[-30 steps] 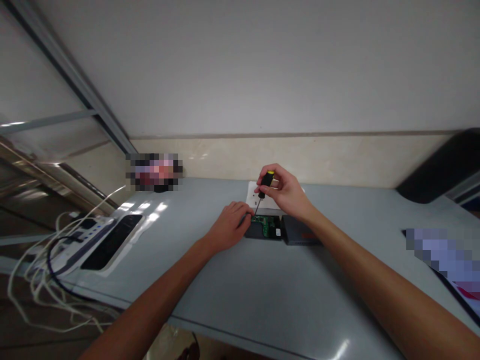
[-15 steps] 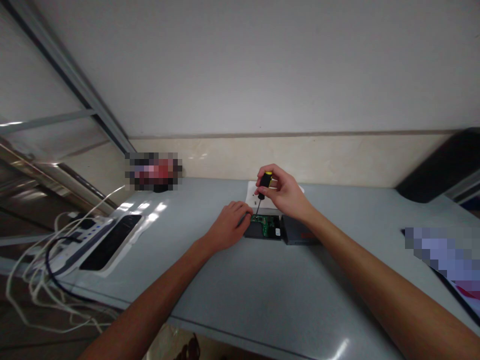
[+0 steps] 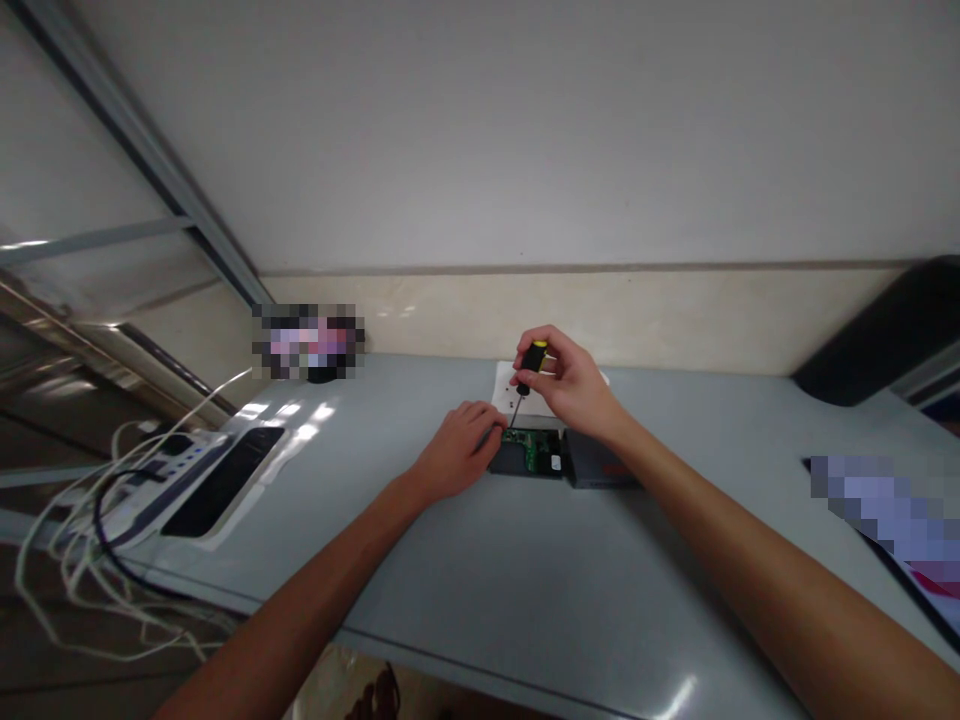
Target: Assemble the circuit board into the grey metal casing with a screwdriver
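Standing behind everything is a big pale wall (image 3: 525, 130), and your grey table (image 3: 450, 580) stretches out in front of it. Over on the left, a long white power strip (image 3: 184, 468) lies beside a flat black thing that looks like a phone (image 3: 225, 482).

Your right hand (image 3: 574, 388) is bent above the work, its thumb and fingers closed around a screwdriver (image 3: 532, 368). Your left hand (image 3: 461, 445) is curled low, and I cannot tell if its fingertips pinch something or just press. Behind your hands lies a white sheet (image 3: 501, 402), partly hidden by your right hand.

A dark box (image 3: 596, 468) sits near your right wrist. Just left of it, a thin dark case (image 3: 511, 462) lies flat, with your left fingertips at its far left corner. Inside it is a green board (image 3: 532, 445).

The tool leans, tip down, at the board's far left corner. You seem to be at the turning part, working on one screw there, though it is too small to see. The next move calls for a straight tool, a light push and a still case.

Smallest of all, tiny dark bits (image 3: 511, 404) dot the sheet.
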Available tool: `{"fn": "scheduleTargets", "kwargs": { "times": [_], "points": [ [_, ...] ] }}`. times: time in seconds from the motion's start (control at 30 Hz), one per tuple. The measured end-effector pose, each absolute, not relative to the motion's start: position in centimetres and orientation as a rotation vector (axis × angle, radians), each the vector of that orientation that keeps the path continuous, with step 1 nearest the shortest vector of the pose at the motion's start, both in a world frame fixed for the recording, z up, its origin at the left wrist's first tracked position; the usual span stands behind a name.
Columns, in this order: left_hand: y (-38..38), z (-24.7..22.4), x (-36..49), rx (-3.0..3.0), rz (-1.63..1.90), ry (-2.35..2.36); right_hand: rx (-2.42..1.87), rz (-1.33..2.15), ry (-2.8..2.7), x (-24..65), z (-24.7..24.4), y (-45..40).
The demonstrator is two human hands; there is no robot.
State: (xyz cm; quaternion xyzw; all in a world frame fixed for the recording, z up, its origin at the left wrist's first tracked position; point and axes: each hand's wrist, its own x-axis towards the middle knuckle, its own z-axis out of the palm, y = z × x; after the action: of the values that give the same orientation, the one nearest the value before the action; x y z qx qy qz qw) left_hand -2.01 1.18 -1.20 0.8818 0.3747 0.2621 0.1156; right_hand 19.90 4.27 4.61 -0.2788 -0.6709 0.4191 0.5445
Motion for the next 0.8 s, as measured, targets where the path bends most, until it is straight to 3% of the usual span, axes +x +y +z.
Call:
{"fn": "scheduleTargets", "kwargs": {
  "times": [0.8],
  "points": [
    [1.23, -1.1, -2.03, 2.574, 0.772, 1.101, -0.663, 0.962, -1.596, 19.79, 4.52, 4.33]
  ]
}}
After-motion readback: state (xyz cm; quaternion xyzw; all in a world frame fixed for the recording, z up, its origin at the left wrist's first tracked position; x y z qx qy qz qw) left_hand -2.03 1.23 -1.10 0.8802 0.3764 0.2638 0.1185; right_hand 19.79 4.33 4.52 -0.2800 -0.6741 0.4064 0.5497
